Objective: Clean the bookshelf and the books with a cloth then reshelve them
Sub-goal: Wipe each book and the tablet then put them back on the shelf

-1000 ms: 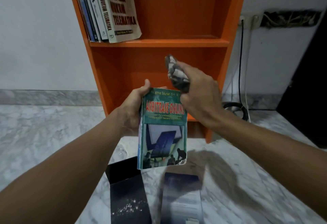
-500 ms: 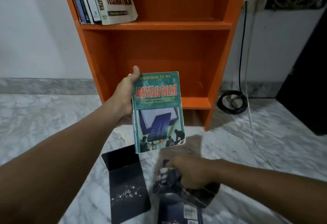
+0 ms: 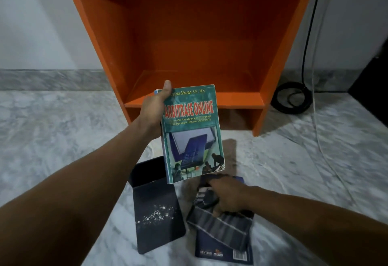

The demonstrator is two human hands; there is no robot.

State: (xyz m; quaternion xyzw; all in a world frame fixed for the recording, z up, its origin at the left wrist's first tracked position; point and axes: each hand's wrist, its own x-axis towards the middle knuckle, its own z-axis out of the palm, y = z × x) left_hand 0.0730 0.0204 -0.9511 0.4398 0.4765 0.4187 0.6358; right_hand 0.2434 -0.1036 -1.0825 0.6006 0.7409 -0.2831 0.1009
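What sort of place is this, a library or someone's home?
Probably a plain room in a home: one orange bookshelf against a bare wall, a marbled floor with books lying on it, and a coiled cable beside the shelf.

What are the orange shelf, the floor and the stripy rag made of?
Shelf: probably painted or laminated board; flat, smooth orange panels. Floor: marble or marble-look tile; grey veins, slight sheen. Rag: soft woven cloth; it folds limply in the right hand.
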